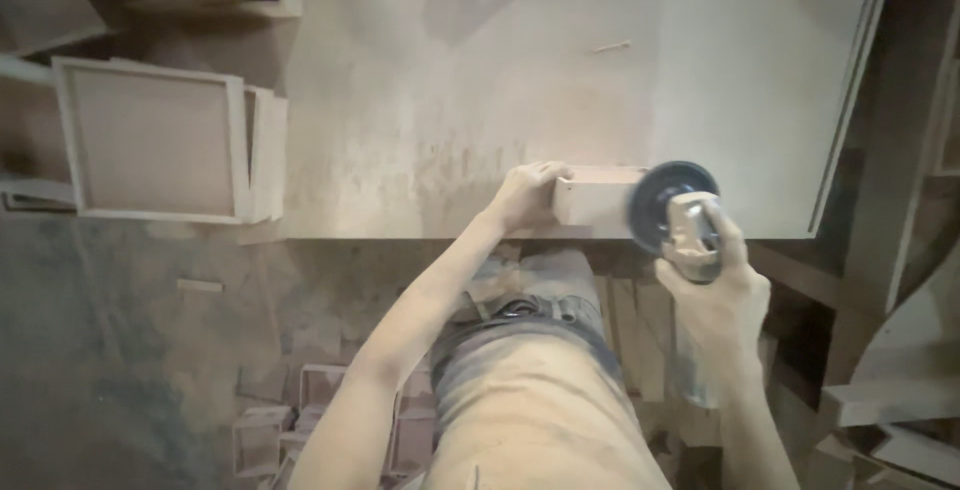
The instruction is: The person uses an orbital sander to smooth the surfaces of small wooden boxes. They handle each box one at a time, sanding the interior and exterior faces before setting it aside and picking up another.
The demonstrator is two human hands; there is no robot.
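My left hand [527, 196] grips the left end of a small pale wooden block [596, 196] lying at the near edge of a large dusty board bench [480, 70]. In my right hand [715, 285] is an angle grinder [690, 235]; its dark round disc [665, 202] touches the right end of the block. My dusty forearms and torso fill the lower middle of the view.
A framed wooden panel [155, 140] with stacked boards beside it lies at the left. Several small wooden frames [310, 420] sit on the floor below. Timber offcuts and planks [890, 400] crowd the right side. The bench's right edge [850, 100] runs diagonally.
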